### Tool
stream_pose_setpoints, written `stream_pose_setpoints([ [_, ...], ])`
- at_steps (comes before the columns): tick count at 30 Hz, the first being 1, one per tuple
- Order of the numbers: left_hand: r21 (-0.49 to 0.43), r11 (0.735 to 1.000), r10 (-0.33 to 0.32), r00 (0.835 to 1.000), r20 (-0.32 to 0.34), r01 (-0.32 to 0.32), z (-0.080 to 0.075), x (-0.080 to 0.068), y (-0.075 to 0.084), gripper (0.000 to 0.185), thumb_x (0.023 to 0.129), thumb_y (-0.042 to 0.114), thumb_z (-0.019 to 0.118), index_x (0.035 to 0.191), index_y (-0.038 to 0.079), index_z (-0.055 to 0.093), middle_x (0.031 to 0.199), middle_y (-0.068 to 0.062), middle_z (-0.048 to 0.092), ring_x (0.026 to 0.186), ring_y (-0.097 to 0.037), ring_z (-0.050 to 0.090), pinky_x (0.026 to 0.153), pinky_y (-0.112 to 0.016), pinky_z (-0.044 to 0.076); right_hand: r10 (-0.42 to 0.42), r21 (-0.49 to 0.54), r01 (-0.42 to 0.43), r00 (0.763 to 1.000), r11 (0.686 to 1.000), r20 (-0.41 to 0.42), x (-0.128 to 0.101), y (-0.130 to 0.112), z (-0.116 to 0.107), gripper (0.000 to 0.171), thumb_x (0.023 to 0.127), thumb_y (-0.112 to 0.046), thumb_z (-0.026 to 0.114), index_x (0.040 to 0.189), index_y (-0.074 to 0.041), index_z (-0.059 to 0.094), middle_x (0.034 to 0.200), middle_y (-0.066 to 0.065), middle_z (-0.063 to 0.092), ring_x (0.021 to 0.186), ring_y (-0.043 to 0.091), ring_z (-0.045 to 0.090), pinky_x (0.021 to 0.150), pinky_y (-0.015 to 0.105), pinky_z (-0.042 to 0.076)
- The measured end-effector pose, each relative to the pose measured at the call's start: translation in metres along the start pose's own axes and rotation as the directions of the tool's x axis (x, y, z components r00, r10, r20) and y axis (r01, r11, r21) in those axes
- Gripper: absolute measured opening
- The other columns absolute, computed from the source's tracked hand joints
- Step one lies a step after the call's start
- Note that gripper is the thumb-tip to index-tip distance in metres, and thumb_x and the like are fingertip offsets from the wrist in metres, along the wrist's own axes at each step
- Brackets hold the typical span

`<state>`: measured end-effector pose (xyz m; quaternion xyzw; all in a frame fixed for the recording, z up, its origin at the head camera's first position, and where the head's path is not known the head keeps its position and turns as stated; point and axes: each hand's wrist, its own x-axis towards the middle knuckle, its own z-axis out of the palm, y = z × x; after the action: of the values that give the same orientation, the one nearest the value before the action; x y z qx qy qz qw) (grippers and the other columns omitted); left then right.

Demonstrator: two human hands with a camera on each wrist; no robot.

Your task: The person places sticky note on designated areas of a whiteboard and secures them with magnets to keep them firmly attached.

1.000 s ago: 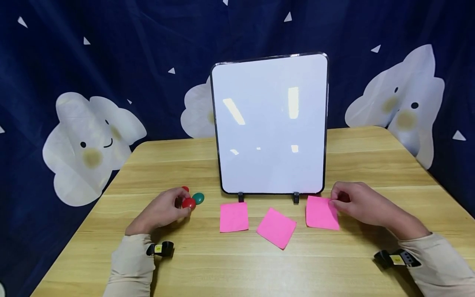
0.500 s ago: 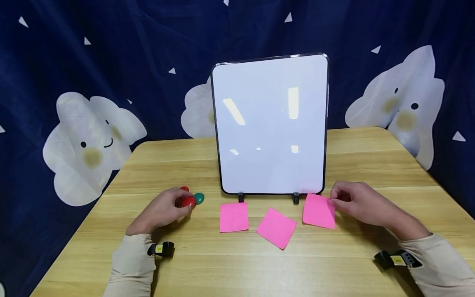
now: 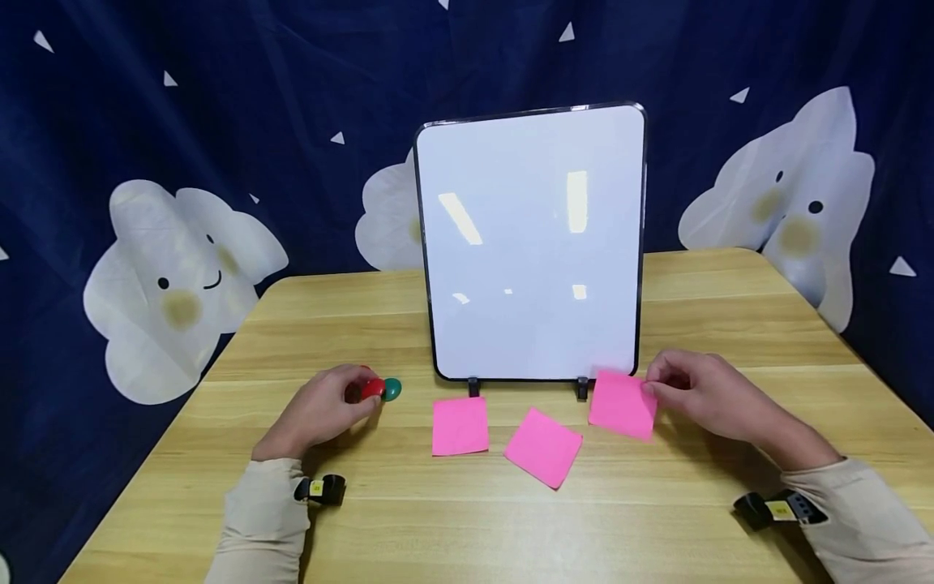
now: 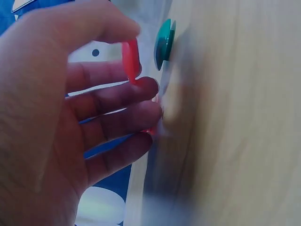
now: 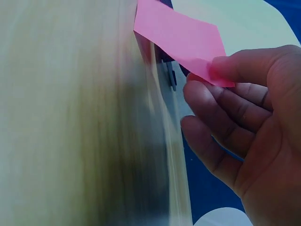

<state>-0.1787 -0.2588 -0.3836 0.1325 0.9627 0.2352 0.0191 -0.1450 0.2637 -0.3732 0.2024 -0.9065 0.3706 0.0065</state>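
My left hand [image 3: 326,408] pinches a round red magnet [image 4: 131,60] between thumb and fingers at the left of the table. A green magnet [image 3: 392,389] lies on the wood just right of it, and another red one is mostly hidden behind the fingers. On the other side, my right hand [image 3: 706,396] holds a pink sticky note [image 5: 183,37] by its right corner, thumb on top. That note is lifted and tilted, in front of the lower right corner of a whiteboard [image 3: 533,243]. Two more pink notes, one on the left [image 3: 460,427] and one turned askew [image 3: 544,448], lie flat between my hands.
The framed whiteboard stands upright on small black stand feet [image 3: 582,389] at the middle of the wooden table [image 3: 438,519]. Behind the table hangs a dark blue curtain [image 3: 306,65] with cloud prints.
The red magnet in my left hand has come up off the table and slightly away from me. My right hand has raised the pink note up and leftward, toward the board.
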Motion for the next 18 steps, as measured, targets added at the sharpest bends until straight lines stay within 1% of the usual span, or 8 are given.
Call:
stream_pose_setpoints([
  [4, 0.002, 1.000, 0.005, 1.000, -0.012, -0.005, 0.0004, -0.0004, 0.0004, 0.025, 0.089, 0.029, 0.071, 0.111, 0.017, 0.071, 0.096, 0.005, 0.065, 0.083, -0.015, 0.057, 0.075, -0.035, 0.049, 0.011, -0.005, -0.011, 1.000, 1.000, -0.028, 0.0014, -0.0013, -0.0008, 0.004, 0.095, -0.013, 0.070, 0.097, -0.014, 0.066, 0.084, -0.005, 0.065, 0.076, 0.013, 0.056, 0.066, 0.026, 0.047],
  [10, 0.011, 1.000, 0.001, 1.000, -0.026, 0.000, 0.0005, -0.0008, 0.0008, 0.024, 0.090, 0.030, 0.070, 0.110, 0.016, 0.071, 0.094, 0.005, 0.065, 0.082, -0.015, 0.057, 0.074, -0.035, 0.049, 0.021, 0.019, -0.019, 0.996, 1.000, -0.084, 0.0026, -0.0019, -0.0007, 0.011, 0.095, -0.014, 0.070, 0.105, -0.014, 0.067, 0.088, -0.002, 0.065, 0.078, 0.016, 0.056, 0.065, 0.025, 0.046],
  [14, 0.017, 1.000, 0.007, 0.999, -0.033, -0.007, 0.0012, -0.0007, 0.0006, 0.026, 0.090, 0.031, 0.071, 0.111, 0.015, 0.071, 0.096, 0.005, 0.066, 0.082, -0.014, 0.057, 0.075, -0.035, 0.049, 0.022, 0.002, -0.022, 0.994, 1.000, -0.103, 0.0020, -0.0010, 0.0000, 0.010, 0.095, -0.013, 0.070, 0.103, -0.018, 0.070, 0.088, -0.002, 0.064, 0.078, 0.017, 0.054, 0.064, 0.025, 0.045],
  [18, 0.022, 1.000, 0.011, 0.999, -0.038, -0.010, 0.0019, -0.0005, 0.0004, 0.027, 0.090, 0.031, 0.071, 0.112, 0.015, 0.071, 0.098, 0.004, 0.066, 0.083, -0.014, 0.058, 0.077, -0.036, 0.050, 0.041, 0.004, -0.041, 0.994, 0.999, -0.106, 0.0011, -0.0010, 0.0005, 0.009, 0.095, -0.014, 0.070, 0.101, -0.019, 0.073, 0.090, -0.001, 0.065, 0.079, 0.018, 0.053, 0.063, 0.025, 0.045],
])
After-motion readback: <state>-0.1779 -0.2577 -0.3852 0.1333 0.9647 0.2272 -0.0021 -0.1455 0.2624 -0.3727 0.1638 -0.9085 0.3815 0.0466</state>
